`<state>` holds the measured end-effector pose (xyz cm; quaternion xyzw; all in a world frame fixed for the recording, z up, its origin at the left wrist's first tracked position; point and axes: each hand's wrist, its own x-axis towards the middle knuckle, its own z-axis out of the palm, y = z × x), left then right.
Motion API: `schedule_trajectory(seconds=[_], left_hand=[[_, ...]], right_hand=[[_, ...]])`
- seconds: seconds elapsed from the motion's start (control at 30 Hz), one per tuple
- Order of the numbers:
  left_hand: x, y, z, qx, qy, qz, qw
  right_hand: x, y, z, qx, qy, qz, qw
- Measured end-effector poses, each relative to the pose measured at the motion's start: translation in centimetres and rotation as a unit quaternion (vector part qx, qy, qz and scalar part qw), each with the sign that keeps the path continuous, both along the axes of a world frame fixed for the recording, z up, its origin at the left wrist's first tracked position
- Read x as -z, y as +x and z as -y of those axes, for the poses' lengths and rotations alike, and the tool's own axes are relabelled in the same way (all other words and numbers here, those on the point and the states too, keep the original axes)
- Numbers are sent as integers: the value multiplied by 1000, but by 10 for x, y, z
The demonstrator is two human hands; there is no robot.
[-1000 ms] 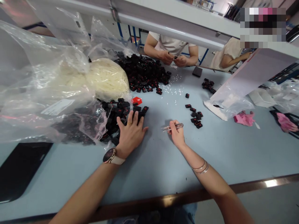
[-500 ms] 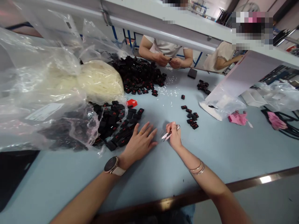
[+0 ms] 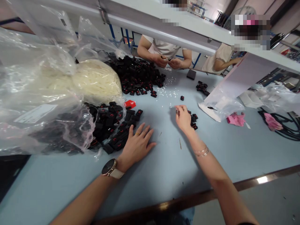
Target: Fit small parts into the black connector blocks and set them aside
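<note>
Two people (image 3: pixel 164 47) are beyond the blue tabletop (image 3: pixel 161 175), which a white shelf (image 3: pixel 140 16) spans. The left grip (image 3: pixel 137 144) lies spread beside heaped black parts (image 3: pixel 109 120); the right grip (image 3: pixel 183 118), curled beside a smaller cluster (image 3: pixel 194 118), hides any contents.

Pale blue table (image 3: pixel 150 175) under black pieces (image 3: pixel 138 75), scattered white bits (image 3: pixel 167 93), a red card (image 3: pixel 130 104) and a pink cloth (image 3: pixel 236 119).

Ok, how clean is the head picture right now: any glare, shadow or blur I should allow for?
Head view: glare streaks the clear plastic bags and flares on the table's front edge; head view: soft shadow darkens the table beside the right hand; head view: the bracelets look smeared, the watch crisper.
</note>
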<state>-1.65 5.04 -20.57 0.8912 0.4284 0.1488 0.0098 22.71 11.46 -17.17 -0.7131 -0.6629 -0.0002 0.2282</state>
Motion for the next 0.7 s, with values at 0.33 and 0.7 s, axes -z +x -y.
schedule_trajectory(seconds=[0.33,0.7], left_hand=[[-3,0,-1,-4,-8,7,1000],[-6,2,0,-12,-19,6,1000]], right_hand=[[0,54,-105,10,-174,161,971],[2,42,-22,-62,-202,293,932]])
